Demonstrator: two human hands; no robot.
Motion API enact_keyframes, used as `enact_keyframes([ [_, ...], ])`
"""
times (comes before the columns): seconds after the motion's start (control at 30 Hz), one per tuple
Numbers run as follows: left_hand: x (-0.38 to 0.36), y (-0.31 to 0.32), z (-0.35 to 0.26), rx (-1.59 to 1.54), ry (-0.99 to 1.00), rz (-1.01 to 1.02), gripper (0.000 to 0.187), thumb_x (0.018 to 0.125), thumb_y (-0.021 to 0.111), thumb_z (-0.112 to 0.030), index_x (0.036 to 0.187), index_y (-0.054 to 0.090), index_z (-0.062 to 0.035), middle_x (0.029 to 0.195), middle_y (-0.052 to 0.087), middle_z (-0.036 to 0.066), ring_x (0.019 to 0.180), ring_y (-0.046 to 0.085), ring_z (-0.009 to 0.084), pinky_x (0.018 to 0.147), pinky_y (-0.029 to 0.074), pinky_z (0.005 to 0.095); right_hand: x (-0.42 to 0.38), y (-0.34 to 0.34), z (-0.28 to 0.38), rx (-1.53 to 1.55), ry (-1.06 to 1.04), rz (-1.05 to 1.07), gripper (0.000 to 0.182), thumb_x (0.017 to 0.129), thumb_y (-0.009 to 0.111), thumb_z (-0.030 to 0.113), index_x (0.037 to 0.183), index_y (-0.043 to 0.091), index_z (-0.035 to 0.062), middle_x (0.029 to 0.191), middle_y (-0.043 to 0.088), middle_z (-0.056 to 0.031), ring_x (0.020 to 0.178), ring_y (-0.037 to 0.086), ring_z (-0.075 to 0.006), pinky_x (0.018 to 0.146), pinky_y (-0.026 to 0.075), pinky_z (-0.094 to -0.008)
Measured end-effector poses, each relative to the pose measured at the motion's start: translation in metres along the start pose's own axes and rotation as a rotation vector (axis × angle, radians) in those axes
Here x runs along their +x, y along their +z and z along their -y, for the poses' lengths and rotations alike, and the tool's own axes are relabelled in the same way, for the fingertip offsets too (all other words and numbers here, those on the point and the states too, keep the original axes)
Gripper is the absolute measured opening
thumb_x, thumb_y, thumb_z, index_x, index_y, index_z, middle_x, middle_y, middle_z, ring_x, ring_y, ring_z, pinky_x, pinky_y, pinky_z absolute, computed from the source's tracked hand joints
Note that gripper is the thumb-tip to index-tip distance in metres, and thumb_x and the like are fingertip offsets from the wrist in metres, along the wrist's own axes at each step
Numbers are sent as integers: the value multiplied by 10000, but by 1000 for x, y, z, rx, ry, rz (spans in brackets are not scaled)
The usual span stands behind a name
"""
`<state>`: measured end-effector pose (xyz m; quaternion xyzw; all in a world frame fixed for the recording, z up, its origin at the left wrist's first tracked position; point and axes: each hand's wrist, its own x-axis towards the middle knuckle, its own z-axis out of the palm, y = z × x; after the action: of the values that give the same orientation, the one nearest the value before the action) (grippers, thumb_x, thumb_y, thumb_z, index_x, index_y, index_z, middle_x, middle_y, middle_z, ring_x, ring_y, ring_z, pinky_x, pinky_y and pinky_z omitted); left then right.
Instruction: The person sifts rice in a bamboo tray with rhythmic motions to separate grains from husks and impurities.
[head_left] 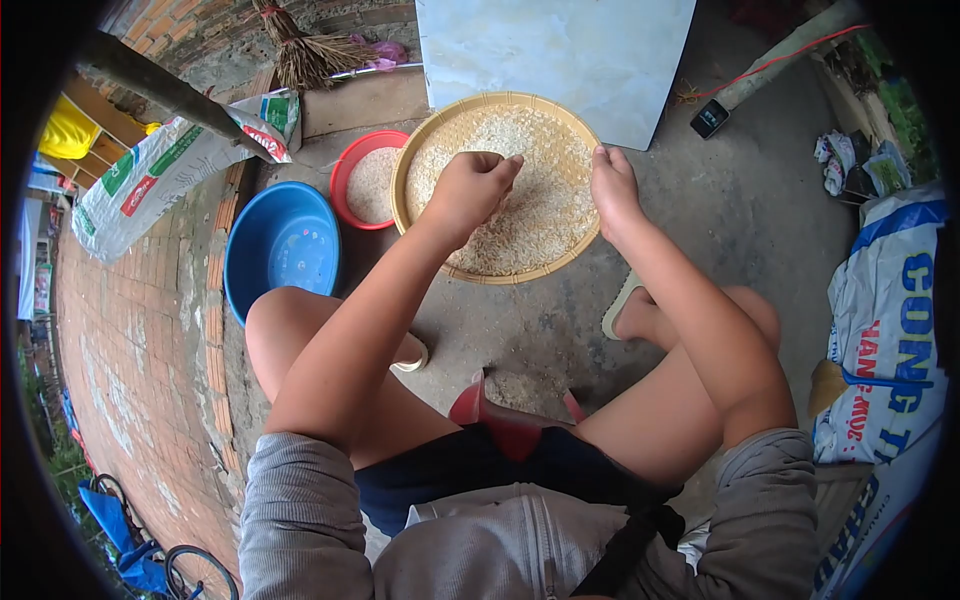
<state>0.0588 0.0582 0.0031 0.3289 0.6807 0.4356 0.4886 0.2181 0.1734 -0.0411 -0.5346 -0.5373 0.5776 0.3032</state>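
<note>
A round woven bamboo winnowing tray (402, 170) is held out in front of my knees, with pale grains (540, 215) spread over it that look like rice. My right hand (613, 185) grips its right rim, thumb on top. Over the left half of the tray is my left hand (478, 190), its fingers closed and pinched together; whatever they hold is hidden. Just left of the tray stands a red basin (345, 205) with pale grains in it. A blue basin (235, 262) sits beside that, nearer my left knee.
A pale board (560, 50) leans behind the tray. At the back left are a straw broom (305, 60) and a printed sack (150, 190). Large white sacks (870, 330) stand on the right, near a pole with a small black device (710, 118). I sit on a red stool (515, 430).
</note>
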Motion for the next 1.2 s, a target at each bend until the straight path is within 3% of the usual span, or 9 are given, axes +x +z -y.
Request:
enact_keyframes([
  [0.03,2,-3,-1,0,1,0,348,920,533,-240,637,532,-37,523,460,7,435,401,107,431,340,287,-2,0,1,-3,5,-10,305,988,364,262,1044,489,-10,952,555,-118,856,526,-172,780,424,-330],
  [0.1,5,-7,-2,-498,-184,113,289,922,530,-225,687,507,-60,555,420,-21,416,327,81,393,261,240,-3,0,2,-6,9,-20,304,987,367,263,1045,491,-9,950,557,-118,856,527,-170,777,423,-326],
  [0.27,14,-5,2,-748,-367,263,190,936,487,-174,808,529,-41,641,484,-4,454,376,61,376,246,182,-2,-3,2,36,-31,-96,303,987,371,267,1007,495,-9,909,552,-97,805,513,-152,748,422,-326],
  [0.43,16,4,-9,-849,-407,231,176,940,477,-165,932,570,-15,751,584,36,621,555,82,469,468,169,-1,-9,2,52,7,-112,300,989,370,266,991,491,-9,881,542,-85,780,501,-142,725,420,-320],
  [0.63,32,-4,-10,-1191,-426,287,161,934,491,-147,942,561,-2,787,589,54,645,571,103,522,519,191,2,-18,7,69,-12,-152,288,992,363,258,967,483,-3,857,529,-82,770,494,-141,721,418,-319],
  [0.77,42,-14,-15,-1213,-323,298,139,925,492,-114,964,545,9,784,590,64,644,570,106,545,516,183,11,-32,2,77,-28,-192,281,993,362,251,970,480,-3,885,540,-97,799,509,-153,747,418,-319],
  [1.0,45,-18,-24,-1191,-259,181,221,925,447,-88,1034,548,76,972,591,133,871,625,190,788,567,268,21,-68,-9,101,-35,-328,282,996,369,254,983,498,4,946,551,-84,877,514,-147,812,405,-305],
  [1.07,49,-17,-20,-1201,-263,107,287,950,396,-131,1064,540,90,1000,588,165,927,619,221,847,551,308,21,-79,-10,136,-18,-380,271,991,362,243,1003,470,-5,1001,559,-125,913,538,-191,831,413,-328],
  [1.2,53,-14,-10,-1280,-278,98,324,964,328,-125,1099,519,99,1025,574,181,961,609,242,852,553,328,26,-98,-10,192,-11,-486,278,993,355,244,1037,464,-7,1059,558,-142,961,539,-201,849,415,-325],
])
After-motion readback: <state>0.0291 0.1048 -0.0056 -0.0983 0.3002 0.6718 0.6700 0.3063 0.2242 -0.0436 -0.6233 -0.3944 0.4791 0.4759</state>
